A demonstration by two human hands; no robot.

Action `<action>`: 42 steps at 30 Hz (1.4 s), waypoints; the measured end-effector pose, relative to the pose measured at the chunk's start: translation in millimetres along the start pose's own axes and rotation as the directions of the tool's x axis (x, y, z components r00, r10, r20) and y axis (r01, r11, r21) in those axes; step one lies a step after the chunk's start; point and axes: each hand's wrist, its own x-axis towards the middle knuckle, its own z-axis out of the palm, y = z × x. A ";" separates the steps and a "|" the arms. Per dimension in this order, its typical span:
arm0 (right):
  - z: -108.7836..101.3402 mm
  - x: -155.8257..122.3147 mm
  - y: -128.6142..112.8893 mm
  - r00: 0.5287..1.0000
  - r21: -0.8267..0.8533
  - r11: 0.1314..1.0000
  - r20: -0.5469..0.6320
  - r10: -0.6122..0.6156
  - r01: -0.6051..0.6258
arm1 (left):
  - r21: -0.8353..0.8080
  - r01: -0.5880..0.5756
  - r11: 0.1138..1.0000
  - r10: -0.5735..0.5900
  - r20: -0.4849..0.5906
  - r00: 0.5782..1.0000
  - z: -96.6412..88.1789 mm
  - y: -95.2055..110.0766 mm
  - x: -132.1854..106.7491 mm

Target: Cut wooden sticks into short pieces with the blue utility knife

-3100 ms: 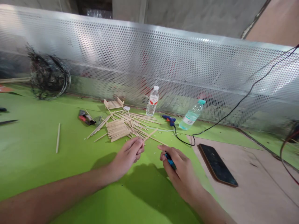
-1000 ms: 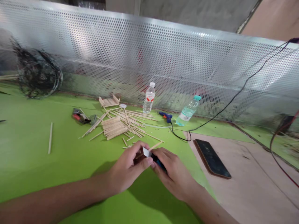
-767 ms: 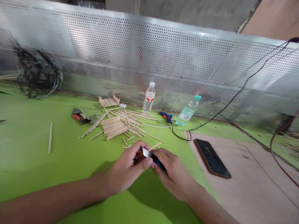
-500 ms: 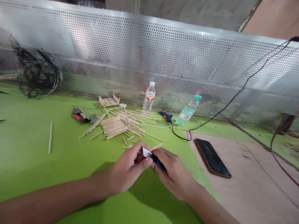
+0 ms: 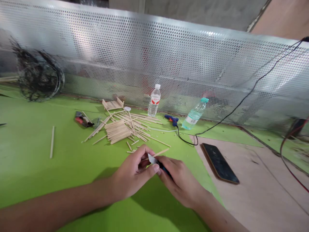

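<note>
My right hand point(image 5: 177, 175) is closed round the dark handle of a utility knife point(image 5: 152, 159), whose silver blade points up and to the left. In my left hand point(image 5: 134, 174) a thin wooden stick point(image 5: 162, 151) is pinched, its pale end sticking out to the right behind the blade. The blade lies against or very near the stick; the exact contact is hidden by my fingers. My left thumb touches the knife close to my right fingertips. Just beyond my hands lie several short cut stick pieces point(image 5: 129, 146).
Behind are a pile of wooden sticks point(image 5: 145, 127), a stick panel point(image 5: 117, 131), a small stick frame point(image 5: 113, 104), a clear bottle point(image 5: 154, 102), a teal-capped bottle point(image 5: 193, 116) and a blue glue gun point(image 5: 171, 120) with black cord. A phone point(image 5: 219, 163) lies right, a red-black tool point(image 5: 82, 119) left.
The knife blade has tilted slightly, and the stick's free end has dipped a little to the left. Both hands stay in nearly the same place.
</note>
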 end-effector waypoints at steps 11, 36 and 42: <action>1.0 -0.5 -0.9 0.999 -0.011 0.999 -0.024 -0.038 0.038 | -0.059 -0.030 0.998 0.034 0.068 0.997 1.2 0.5 -1.5; 0.8 0.0 -4.6 0.999 0.014 0.999 0.019 -0.045 0.045 | -0.167 -0.043 0.985 0.052 0.050 0.997 -0.5 2.2 -0.6; 1.0 -1.0 -4.1 1.000 -0.009 1.000 0.006 -0.008 0.008 | -0.140 -0.053 0.989 0.055 0.008 0.998 -0.7 -2.1 0.7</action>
